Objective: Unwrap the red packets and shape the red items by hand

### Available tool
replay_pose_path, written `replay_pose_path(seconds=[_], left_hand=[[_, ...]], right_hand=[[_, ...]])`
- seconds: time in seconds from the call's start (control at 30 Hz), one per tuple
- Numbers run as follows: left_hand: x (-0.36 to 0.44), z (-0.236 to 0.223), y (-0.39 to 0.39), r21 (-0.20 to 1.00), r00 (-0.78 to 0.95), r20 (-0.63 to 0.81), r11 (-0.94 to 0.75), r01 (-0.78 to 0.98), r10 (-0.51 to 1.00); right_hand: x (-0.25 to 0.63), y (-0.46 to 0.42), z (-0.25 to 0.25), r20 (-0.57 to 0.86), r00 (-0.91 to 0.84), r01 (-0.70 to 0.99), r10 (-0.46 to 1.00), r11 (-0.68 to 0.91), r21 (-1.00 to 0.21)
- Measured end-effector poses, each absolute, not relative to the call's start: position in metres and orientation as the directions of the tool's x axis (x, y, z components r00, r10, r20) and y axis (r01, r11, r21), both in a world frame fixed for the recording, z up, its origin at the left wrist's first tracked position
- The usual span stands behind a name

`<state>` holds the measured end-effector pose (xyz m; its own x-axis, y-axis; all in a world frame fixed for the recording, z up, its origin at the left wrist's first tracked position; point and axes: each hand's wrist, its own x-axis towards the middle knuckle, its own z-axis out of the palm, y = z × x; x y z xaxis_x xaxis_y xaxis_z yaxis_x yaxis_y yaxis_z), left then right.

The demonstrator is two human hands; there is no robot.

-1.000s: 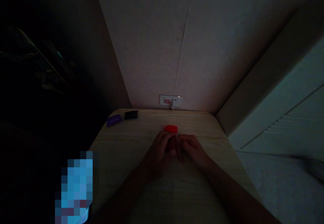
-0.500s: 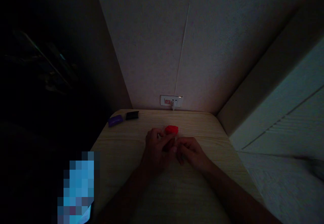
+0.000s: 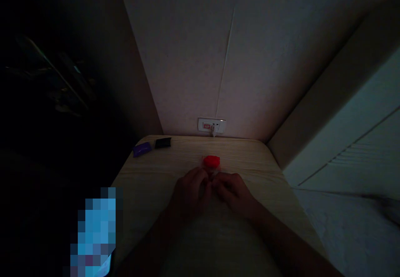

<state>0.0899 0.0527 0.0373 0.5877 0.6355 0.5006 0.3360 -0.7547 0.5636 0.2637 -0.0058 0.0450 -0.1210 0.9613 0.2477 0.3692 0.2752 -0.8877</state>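
Fingers [image 3: 222, 179] at red-filled clear packet [image 3: 211, 162]

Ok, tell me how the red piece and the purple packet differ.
The red piece is bright; the purple packet is much darker. The red piece looks rounded, the purple packet more rectangular. The red piece is right by the left hand and right hand; the purple packet lies apart, near the left edge of the table. Both look small.
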Motion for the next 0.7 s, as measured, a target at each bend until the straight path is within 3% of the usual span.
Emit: replay_pose_path(seconds=[0.3,0.7], left_hand=[[0.092,0.034,0.051,0.476,0.635,0.536,-0.82,0.317,0.557],[0.091,0.031,0.057,0.4,0.537,0.597,-0.801,0.445,0.596]], right_hand=[[0.264,-0.005,0.041,0.223,-0.161,0.396,0.961,0.27,-0.878],[0.262,0.001,0.034,0.273,-0.013,0.525,0.962,0.239,-0.817]])
